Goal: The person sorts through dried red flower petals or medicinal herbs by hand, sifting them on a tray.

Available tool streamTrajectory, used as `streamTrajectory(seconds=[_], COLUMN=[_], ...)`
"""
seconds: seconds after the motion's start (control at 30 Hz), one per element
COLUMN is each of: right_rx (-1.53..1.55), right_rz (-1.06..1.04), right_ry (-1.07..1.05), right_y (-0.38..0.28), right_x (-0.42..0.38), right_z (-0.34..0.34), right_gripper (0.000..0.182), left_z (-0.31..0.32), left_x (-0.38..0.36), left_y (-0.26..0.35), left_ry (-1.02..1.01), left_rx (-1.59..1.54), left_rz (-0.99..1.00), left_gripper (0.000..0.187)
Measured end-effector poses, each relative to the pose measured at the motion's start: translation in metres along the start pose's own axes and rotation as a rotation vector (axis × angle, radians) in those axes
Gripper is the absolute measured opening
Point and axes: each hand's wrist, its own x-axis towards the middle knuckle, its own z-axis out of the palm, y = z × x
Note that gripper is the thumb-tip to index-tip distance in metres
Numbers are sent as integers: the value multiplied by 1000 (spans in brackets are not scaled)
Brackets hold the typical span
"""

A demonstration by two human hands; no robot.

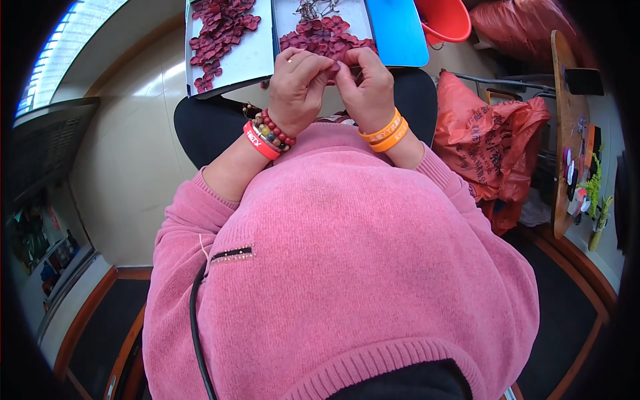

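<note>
My left hand (300, 87) and my right hand (367, 87) meet over my lap, fingertips pinched together. Between them is a small dark red flower piece (334, 69), mostly covered by the fingers. Just beyond my hands, a pile of dark red artificial flowers (323, 39) lies in a white tray, with thin brown stems (316, 8) at its far end. More dark red flowers (220, 30) are spread on the white tray at left (257, 63). Bracelets circle my left wrist, and orange bands my right.
To the right of the trays lies a blue panel (398, 33), with a red bucket (445, 19) beyond it. Red plastic bags (477, 133) stand on the floor at right, near a wooden table (565, 133). A black cable (195, 313) hangs along my left side.
</note>
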Motion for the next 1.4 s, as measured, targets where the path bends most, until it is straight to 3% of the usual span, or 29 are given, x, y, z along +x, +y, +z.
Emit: streamTrajectory(seconds=[0.17, 0.3, 0.4, 0.8, 1.1, 1.2, 1.4], right_rx=[491, 589, 644, 377, 494, 484, 522], right_rz=[487, 473, 577, 390, 513, 494, 508], right_ry=[-72, -49, -140, -90, -95, -130, -200], right_y=[-34, -28, -33, -24, -26, -21, -21], right_x=[1, 1, 4, -2, -5, -4, -3], right_z=[-14, -11, -17, -14, -12, -11, -12], right_gripper=[6, 7, 7, 7, 6, 7, 7], left_z=[1, 2, 2, -12, -14, -14, -18], left_x=[-1, -2, -1, 10, 6, 3, 1], left_y=[-2, -5, -3, 12, 12, 16, 9], left_ry=[79, 80, 120, -59, -151, -164, -40], left_rx=[4, 70, 27, 191, 184, 245, -100], left_rz=[153, 194, 157, 219, 243, 221, -24], left_gripper=[23, 23, 23, 18, 25, 24, 11])
